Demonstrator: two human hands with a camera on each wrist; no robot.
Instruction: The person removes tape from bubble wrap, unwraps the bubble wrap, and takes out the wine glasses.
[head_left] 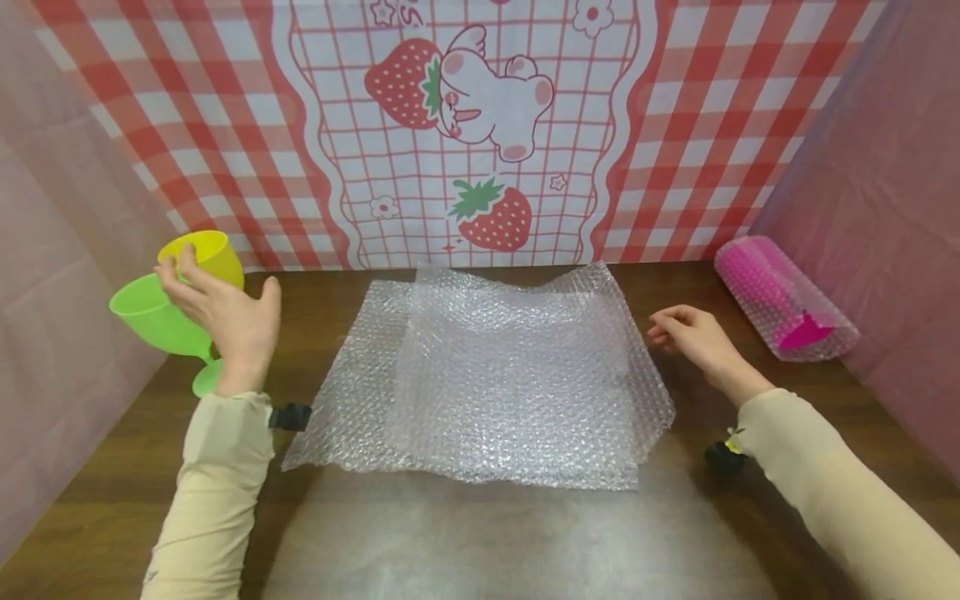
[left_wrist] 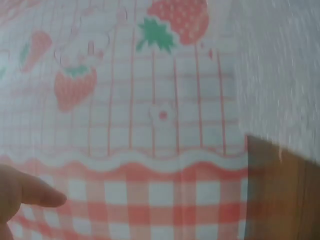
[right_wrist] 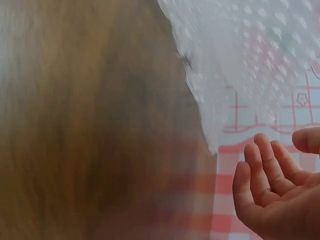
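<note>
Two overlapping sheets of clear bubble wrap (head_left: 517,383) lie spread on the wooden table, their far edges slightly raised. My left hand (head_left: 228,312) has its fingers spread, with the thumb apart, in front of a green plastic goblet (head_left: 161,312) and a yellow cup (head_left: 213,254); whether it touches either cannot be told. The green goblet's stem and foot show beside the wrist. My right hand (head_left: 693,337) hovers just off the right edge of the bubble wrap, fingers loosely curled with nothing in them. In the right wrist view the bubble wrap (right_wrist: 240,55) and that hand's fingers (right_wrist: 270,175) stand apart.
At the back right lies a pink goblet (head_left: 806,331) rolled up in bubble wrap. A checked strawberry cloth (head_left: 690,125) hangs behind the table (head_left: 480,533). Pink curtains (head_left: 885,208) close in both sides.
</note>
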